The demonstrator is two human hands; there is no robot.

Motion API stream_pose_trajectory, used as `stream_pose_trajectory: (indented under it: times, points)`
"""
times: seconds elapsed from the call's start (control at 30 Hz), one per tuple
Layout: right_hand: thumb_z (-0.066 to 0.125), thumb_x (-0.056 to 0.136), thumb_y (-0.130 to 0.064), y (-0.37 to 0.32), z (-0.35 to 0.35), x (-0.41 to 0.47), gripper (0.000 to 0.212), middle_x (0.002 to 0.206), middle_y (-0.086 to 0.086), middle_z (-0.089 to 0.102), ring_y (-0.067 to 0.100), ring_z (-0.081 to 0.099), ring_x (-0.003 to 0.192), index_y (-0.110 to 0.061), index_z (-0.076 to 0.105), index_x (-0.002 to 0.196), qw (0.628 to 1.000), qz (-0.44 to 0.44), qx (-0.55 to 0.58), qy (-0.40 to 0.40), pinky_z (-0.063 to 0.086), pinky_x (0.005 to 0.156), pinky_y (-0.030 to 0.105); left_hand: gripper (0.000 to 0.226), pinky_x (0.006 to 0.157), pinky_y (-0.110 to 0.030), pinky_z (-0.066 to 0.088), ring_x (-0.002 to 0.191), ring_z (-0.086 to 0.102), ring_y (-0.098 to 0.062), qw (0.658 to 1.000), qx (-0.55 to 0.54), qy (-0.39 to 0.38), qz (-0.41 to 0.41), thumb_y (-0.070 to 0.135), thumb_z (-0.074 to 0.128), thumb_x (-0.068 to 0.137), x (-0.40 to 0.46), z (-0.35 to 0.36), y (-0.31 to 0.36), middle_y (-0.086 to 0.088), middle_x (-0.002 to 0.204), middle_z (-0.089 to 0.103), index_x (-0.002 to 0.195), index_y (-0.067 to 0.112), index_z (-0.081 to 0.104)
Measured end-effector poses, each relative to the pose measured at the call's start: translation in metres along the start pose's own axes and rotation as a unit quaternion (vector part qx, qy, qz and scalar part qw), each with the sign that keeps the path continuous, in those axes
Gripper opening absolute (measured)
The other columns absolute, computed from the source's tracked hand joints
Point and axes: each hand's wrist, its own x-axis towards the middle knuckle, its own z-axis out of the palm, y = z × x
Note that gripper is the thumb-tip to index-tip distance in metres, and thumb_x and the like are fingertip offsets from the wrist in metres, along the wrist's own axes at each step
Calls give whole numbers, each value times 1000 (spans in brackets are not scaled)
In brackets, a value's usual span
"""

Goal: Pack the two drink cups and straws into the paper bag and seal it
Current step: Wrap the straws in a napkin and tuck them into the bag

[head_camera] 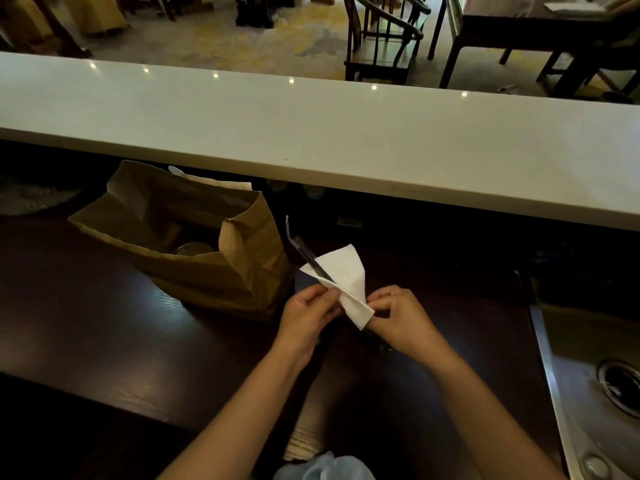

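Left hand (308,311), lower centre of frame: fingers pinched on the near edge of a white napkin (346,282). Right hand (398,315), just beside it: fingertips closed on the napkin's lower right corner. Napkin: soft, thin, matte paper, folded to a rough triangle, wrapped partly around the straws (301,247).

Straws: dark, slim, in a glossy sleeve, slanting up and left out of the napkin toward the bag; whether there is one or two cannot be told.

Paper bag (221,271): brown kraft, creased, gusseted, standing open at centre left on the dark wood-grain worktop (104,323). One clear cup lid (192,249) shows faintly inside; the second cup is hidden.

White stone-like counter (311,133): smooth, crossing the upper frame. Steel sink (595,393): lower right.

Risks, judged: the slick sleeve may slide from the loose wrap; thin paper may tear under a tight pinch; the limp bag mouth may fold inward and block entry.
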Motion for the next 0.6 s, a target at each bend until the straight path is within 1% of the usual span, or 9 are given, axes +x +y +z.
stream_pose_trajectory:
  times: [0.1,0.17,0.27,0.3,0.37,0.4,0.5,0.57,0.6]
  points:
    - [71,76,-22,-5,-7,-4,8,89,-6,64,11,62,87,-20,73,84,997,7,78,-20,48,72,26,12,68,-22,56,84,69,-15,999,-18,31,8,3,57,85,-5,2,3,-3,84,72,87,10,67]
    - [69,76,-28,-11,-11,-10,5,83,-11,69,2,65,78,-30,68,81,988,3,156,9,49,68,22,11,69,-23,56,85,69,-16,998,-30,54,18,4,59,84,-7,4,5,-5,88,71,91,9,66]
    - [69,66,-48,-15,-10,-18,24,90,-10,64,4,61,82,-29,66,80,985,-20,163,46,49,67,23,9,71,-27,57,85,70,-20,997,-13,69,33,4,62,83,-13,10,7,-9,87,71,89,9,67]
    - [71,65,-46,-16,-7,-19,24,95,-11,60,4,58,88,-27,65,78,989,-27,135,61,48,71,23,9,72,-28,57,85,69,-21,997,-5,71,35,4,62,82,-15,13,8,-10,87,71,89,8,67]
    - [73,71,-29,-16,-6,-18,11,100,-10,57,8,54,97,-27,63,69,989,-29,108,101,40,79,19,9,74,-28,58,85,68,-22,997,-4,69,38,2,61,83,-19,18,10,-10,87,70,90,6,65]
    - [72,74,-21,-15,-8,-16,16,98,-10,59,9,55,97,-28,61,64,988,-28,114,97,39,78,18,10,74,-27,58,85,68,-23,997,-6,66,40,0,59,84,-20,20,11,-10,87,69,89,5,65]
    - [68,77,-13,-10,-18,-12,25,73,-15,67,1,61,71,-24,60,56,979,3,204,-13,44,65,21,11,73,-27,58,85,68,-22,998,-28,54,27,-3,57,84,-22,24,13,-10,88,68,91,4,62]
    - [68,77,-7,-7,-22,-10,26,54,-13,64,-1,56,53,-22,59,57,971,29,234,-46,42,55,19,12,68,-25,59,78,70,-15,998,-41,44,17,-5,56,84,-25,26,11,-9,86,68,90,4,61]
    - [69,75,-4,-6,-23,-10,26,51,-9,62,1,55,50,-21,57,59,967,39,247,-48,42,52,18,12,65,-23,58,74,70,-12,998,-36,41,14,-5,56,84,-26,26,11,-9,84,68,89,4,62]
